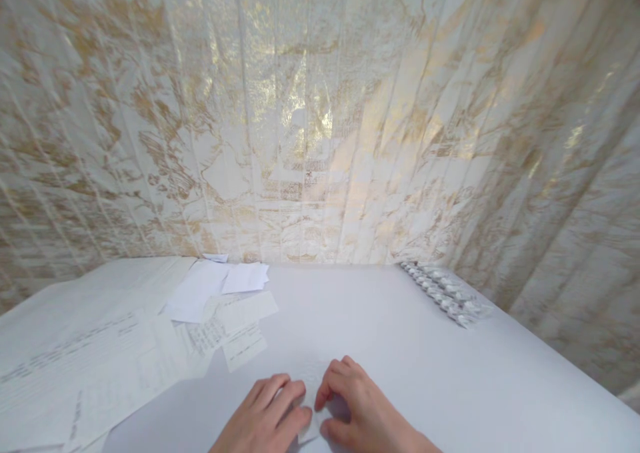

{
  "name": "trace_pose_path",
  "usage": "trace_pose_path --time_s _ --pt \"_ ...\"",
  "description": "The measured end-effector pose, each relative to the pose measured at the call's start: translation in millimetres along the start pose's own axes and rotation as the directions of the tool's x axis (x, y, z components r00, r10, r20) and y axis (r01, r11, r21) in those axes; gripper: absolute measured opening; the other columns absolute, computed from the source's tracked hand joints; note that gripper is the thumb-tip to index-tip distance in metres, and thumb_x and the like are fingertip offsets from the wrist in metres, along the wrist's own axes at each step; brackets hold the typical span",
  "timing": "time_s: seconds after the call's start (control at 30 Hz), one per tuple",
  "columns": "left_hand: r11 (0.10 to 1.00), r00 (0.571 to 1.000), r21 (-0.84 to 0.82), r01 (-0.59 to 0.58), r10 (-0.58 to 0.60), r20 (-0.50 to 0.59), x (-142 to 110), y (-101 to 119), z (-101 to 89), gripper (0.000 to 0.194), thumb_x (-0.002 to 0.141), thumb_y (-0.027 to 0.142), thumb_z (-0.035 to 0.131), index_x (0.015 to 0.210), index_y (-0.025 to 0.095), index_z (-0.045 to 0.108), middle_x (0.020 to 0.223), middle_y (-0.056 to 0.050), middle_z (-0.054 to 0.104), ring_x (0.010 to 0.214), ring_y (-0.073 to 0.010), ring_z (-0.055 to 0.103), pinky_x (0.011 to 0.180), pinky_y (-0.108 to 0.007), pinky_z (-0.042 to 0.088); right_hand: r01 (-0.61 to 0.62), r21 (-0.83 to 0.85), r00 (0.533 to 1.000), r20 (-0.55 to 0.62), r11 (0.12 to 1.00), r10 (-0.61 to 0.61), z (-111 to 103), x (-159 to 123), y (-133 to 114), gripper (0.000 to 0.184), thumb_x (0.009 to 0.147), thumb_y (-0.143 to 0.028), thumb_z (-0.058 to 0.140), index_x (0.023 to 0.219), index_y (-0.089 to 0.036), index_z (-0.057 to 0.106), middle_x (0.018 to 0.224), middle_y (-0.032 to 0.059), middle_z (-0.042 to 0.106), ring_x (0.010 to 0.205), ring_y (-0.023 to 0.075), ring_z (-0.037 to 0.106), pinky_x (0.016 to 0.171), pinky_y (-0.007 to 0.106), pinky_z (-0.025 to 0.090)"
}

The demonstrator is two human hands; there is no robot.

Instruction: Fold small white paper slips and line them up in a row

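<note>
My left hand [267, 416] and my right hand [355, 400] rest close together near the front edge of a white table [380, 333]. Both press on a small white sheet of paper [311, 380] that lies flat between and under the fingers. The left fingers are curled down onto the paper. The right hand's fingertips and thumb pinch at its edge. The paper is hard to tell from the white tabletop, and much of it is hidden by the hands.
Printed paper sheets and slips [150, 333] are spread over the left half of the table. Several silver blister packs [445, 293] lie in a row at the back right. A gold-and-white patterned curtain [320, 120] hangs right behind the table.
</note>
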State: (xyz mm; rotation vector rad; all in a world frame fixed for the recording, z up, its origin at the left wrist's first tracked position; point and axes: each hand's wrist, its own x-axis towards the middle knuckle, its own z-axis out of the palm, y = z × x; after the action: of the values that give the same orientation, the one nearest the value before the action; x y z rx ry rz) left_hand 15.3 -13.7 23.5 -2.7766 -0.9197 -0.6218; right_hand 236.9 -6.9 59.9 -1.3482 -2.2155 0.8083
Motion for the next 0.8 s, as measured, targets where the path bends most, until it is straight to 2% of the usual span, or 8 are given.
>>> trace_pose_path --time_s 0.07,0.13,0.27,0.37,0.53,0.6,0.7,0.8 --pt "0.998 0.998 -0.019 -0.054 0.054 -0.018 3 -8 3.7 0.037 0.076 0.028 0.081 0.107 0.025 0.059 0.113 0.000 0.065 0.104 -0.0246 0.054 0.087 -0.033 0.042 -0.002 -0.022 1.000 0.006 1.000 0.002 -1 0 0 0.032 0.060 0.000 0.069 0.086 -0.018 0.072 0.090 0.0023 0.066 0.092 0.0207 0.057 0.094 0.033 0.038" --pt "0.988 0.987 -0.029 -0.148 0.146 -0.064 8 -14 9.6 0.026 0.080 0.032 0.079 0.097 0.025 0.061 0.100 0.002 0.066 0.094 -0.0217 0.056 0.081 -0.032 0.042 -0.003 -0.030 1.000 0.012 1.000 0.003 -2 -1 1 0.033 0.060 0.000 0.069 0.086 -0.019 0.072 0.091 0.0020 0.066 0.092 0.0207 0.058 0.095 0.034 0.037" --pt "0.966 0.957 -0.037 -0.256 0.247 -0.155 16 -19 13.9 0.016 0.088 0.029 0.072 0.082 0.023 0.058 0.085 0.005 0.065 0.082 -0.0173 0.056 0.077 -0.031 0.039 0.010 -0.004 1.000 0.020 1.000 -0.010 -1 -1 3 0.033 0.061 0.002 0.067 0.086 -0.020 0.072 0.091 0.0013 0.067 0.093 0.0201 0.059 0.099 0.036 0.036" --pt "0.968 0.961 -0.070 -0.243 0.230 -0.156 20 -19 7.4 0.020 0.086 0.025 0.073 0.077 0.023 0.055 0.078 0.006 0.064 0.076 -0.0157 0.054 0.072 -0.030 0.038 0.014 0.008 1.000 0.002 1.000 -0.014 0 0 4 0.032 0.063 0.003 0.061 0.083 -0.019 0.072 0.089 0.0018 0.066 0.093 0.0195 0.059 0.097 0.034 0.037" --pt "0.974 0.984 -0.147 -0.173 0.177 0.012 15 -22 -1.3 0.028 0.077 0.027 0.083 0.091 0.025 0.058 0.095 0.005 0.067 0.085 -0.0172 0.057 0.072 -0.029 0.039 0.025 -0.014 1.000 -0.018 1.000 -0.026 2 1 2 0.033 0.062 0.004 0.060 0.082 -0.019 0.072 0.087 0.0017 0.066 0.091 0.0193 0.058 0.093 0.032 0.039" --pt "0.976 0.989 -0.160 -0.145 0.149 0.010 13 -24 2.0 0.027 0.077 0.024 0.081 0.092 0.025 0.059 0.096 0.004 0.068 0.087 -0.0182 0.057 0.074 -0.030 0.039 0.026 -0.021 0.999 -0.024 0.999 -0.026 2 1 2 0.032 0.062 0.004 0.060 0.082 -0.019 0.072 0.086 0.0014 0.066 0.091 0.0193 0.058 0.091 0.031 0.040" --pt "0.969 0.984 -0.176 -0.175 0.169 -0.051 12 -25 9.4 0.013 0.086 0.022 0.071 0.086 0.025 0.058 0.091 0.003 0.068 0.085 -0.0186 0.056 0.075 -0.031 0.038 0.027 -0.021 0.999 -0.017 0.999 -0.027 1 2 3 0.032 0.062 0.003 0.060 0.082 -0.020 0.072 0.087 0.0008 0.066 0.091 0.0188 0.058 0.092 0.031 0.040" --pt "0.972 0.989 -0.189 -0.142 0.134 -0.054 18 -19 7.2 0.011 0.090 0.019 0.064 0.082 0.024 0.058 0.087 0.002 0.068 0.082 -0.0189 0.056 0.074 -0.032 0.038 0.022 -0.025 1.000 -0.003 0.999 -0.022 1 2 4 0.033 0.062 0.004 0.060 0.082 -0.020 0.072 0.088 0.0004 0.067 0.092 0.0185 0.059 0.096 0.033 0.038"
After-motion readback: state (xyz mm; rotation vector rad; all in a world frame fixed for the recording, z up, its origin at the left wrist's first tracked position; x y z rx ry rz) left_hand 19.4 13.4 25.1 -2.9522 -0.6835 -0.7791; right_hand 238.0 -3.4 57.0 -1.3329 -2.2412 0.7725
